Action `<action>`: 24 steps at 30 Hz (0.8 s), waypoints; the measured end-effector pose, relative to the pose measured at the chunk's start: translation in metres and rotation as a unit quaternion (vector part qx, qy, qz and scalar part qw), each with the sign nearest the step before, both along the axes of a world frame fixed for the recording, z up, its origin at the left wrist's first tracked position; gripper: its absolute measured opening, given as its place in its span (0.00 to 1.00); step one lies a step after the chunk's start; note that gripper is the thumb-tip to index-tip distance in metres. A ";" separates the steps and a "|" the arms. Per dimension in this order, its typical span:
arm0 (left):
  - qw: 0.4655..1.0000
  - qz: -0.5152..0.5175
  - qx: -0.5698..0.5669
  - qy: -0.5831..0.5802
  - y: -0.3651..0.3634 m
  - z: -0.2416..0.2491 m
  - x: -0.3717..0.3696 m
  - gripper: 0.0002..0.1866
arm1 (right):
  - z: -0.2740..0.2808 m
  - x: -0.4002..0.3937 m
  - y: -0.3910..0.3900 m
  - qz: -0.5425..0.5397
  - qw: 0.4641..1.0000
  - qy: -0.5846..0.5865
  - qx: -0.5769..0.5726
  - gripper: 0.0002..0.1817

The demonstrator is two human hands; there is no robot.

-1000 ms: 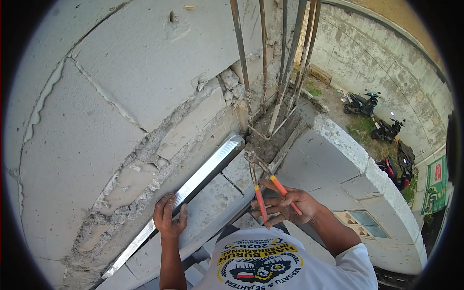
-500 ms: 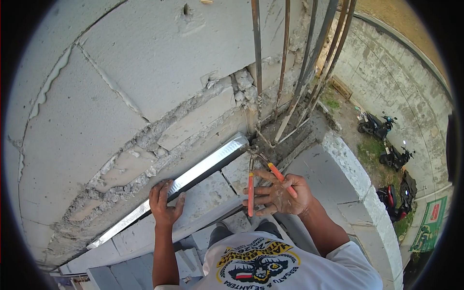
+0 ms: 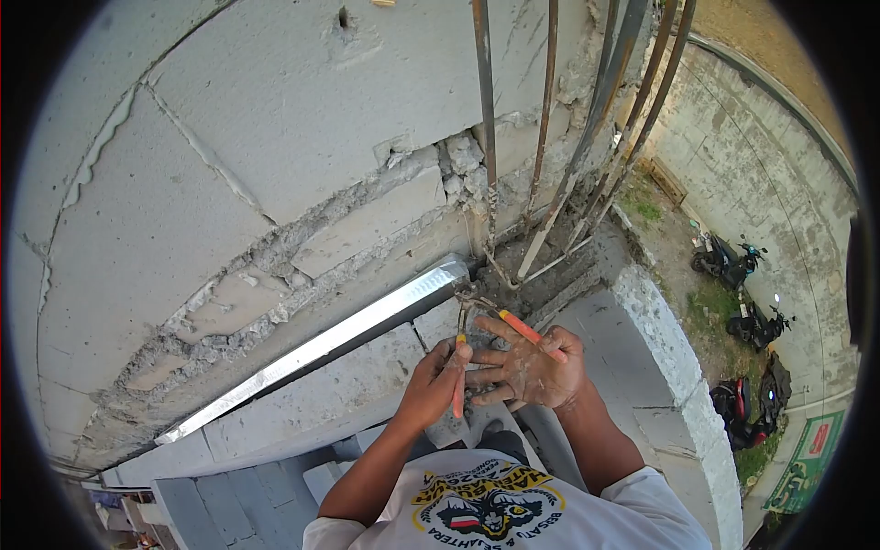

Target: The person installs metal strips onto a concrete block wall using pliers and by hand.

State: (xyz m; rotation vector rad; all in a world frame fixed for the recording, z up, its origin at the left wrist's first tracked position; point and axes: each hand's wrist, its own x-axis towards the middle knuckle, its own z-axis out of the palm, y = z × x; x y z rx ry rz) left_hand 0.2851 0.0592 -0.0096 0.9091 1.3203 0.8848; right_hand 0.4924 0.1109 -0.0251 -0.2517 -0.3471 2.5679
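Observation:
Pincers (image 3: pixel 523 332) with red and yellow handles are spread apart between my two hands, their dark metal jaws by the foot of the rebar. My left hand (image 3: pixel 435 380) is closed round one handle. My right hand (image 3: pixel 543 371), palm up and dusty, pins the other handle under its thumb while the fingers stretch out toward the left. A shiny metal channel (image 3: pixel 316 351) lies along the wall just beyond my hands, one end close to the jaws. Whether the jaws grip anything is too small to tell.
Tall rebar rods (image 3: pixel 488 137) rise from a rough concrete corner. A wall of grey blocks (image 3: pixel 211 238) with a broken groove stands in front. To the right, a block wall edge (image 3: pixel 674 367) drops toward the ground, where motorbikes (image 3: pixel 729 261) are parked beside a green banner (image 3: pixel 807 463).
My left hand has left the metal channel, moved right and taken hold of the pincers' left handle. My right hand stays on the other handle. The view has shifted slightly.

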 end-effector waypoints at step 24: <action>0.979 0.137 -0.096 -0.116 0.021 -0.010 -0.023 0.18 | 0.025 -0.040 -0.002 -0.037 0.987 -0.091 -0.130 0.63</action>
